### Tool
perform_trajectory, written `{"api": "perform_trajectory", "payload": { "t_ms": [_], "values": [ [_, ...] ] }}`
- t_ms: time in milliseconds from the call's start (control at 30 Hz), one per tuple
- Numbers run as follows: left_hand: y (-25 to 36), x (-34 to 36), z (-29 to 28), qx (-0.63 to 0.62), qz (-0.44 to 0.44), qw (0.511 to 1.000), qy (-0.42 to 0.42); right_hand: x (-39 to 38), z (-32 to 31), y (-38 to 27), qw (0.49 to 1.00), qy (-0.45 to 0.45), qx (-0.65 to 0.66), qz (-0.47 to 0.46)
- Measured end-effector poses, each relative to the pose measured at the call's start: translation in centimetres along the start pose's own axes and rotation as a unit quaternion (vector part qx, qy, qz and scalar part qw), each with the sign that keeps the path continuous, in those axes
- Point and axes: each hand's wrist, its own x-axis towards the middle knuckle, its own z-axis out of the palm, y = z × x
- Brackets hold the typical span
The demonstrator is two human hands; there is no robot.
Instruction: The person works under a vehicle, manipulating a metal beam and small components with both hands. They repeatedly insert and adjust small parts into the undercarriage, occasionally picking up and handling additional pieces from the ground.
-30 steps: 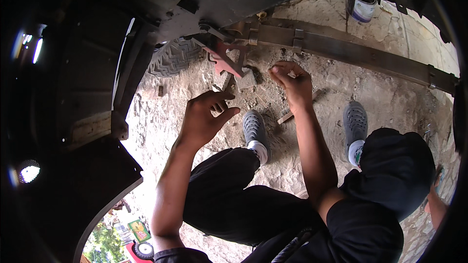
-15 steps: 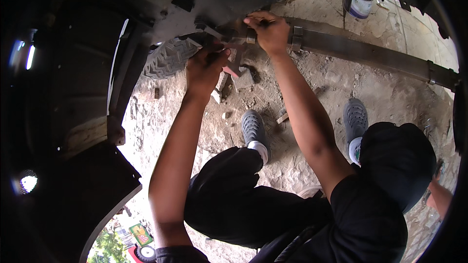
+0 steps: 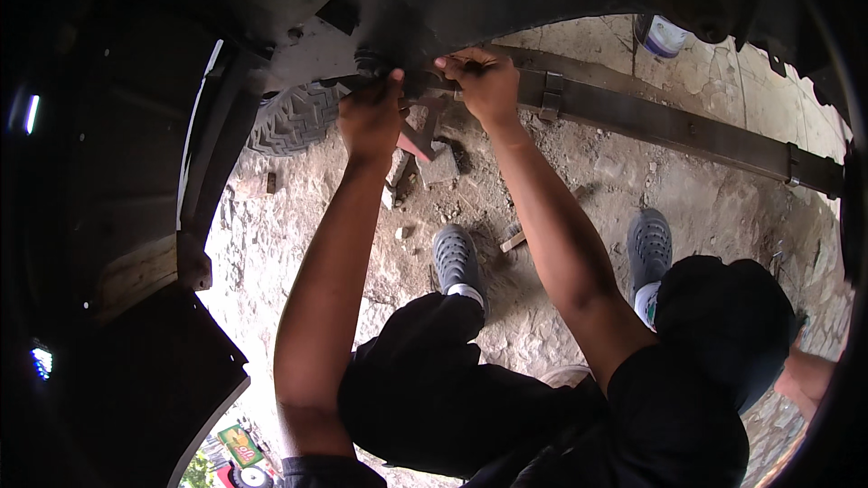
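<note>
Both hands are raised to the dark underside of a vehicle. The left hand is pressed up against a bolt or nut fitting on the metal bracket; its fingers are curled, but whether anything is gripped cannot be told. The right hand is closed, fingers together, around the near end of the long leaf spring, right where it meets the bracket. The spring runs off toward the right, banded by two clamps, and hangs above the stony ground. A knobbly tyre is seen just left of the hands. Below them, a reddish metal piece and a stone block lie on the ground, beside a grey shoe. A white bucket stands at the far edge. As a judgement: the spring end is held at its mount, so fastening appears under way, not finished; no tool is seen in use.
</note>
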Motion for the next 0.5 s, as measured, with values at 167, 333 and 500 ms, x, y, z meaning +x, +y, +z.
{"api": "perform_trajectory", "payload": {
  "t_ms": [167,333,500],
  "values": [
    [-0.8,1.3,-1.2,0.184,0.062,0.981,-0.018,1.2,-0.1,0.2,0.997,0.022,-0.075,-0.014],
    [0.7,0.6,-0.5,-0.001,-0.003,1.000,-0.017,0.9,0.4,0.1,0.997,0.031,-0.059,-0.031],
    [1.6,0.4,-1.1,-0.056,-0.034,0.997,-0.042,2.2,0.2,1.0,0.999,0.004,-0.047,0.020]
  ]
}}
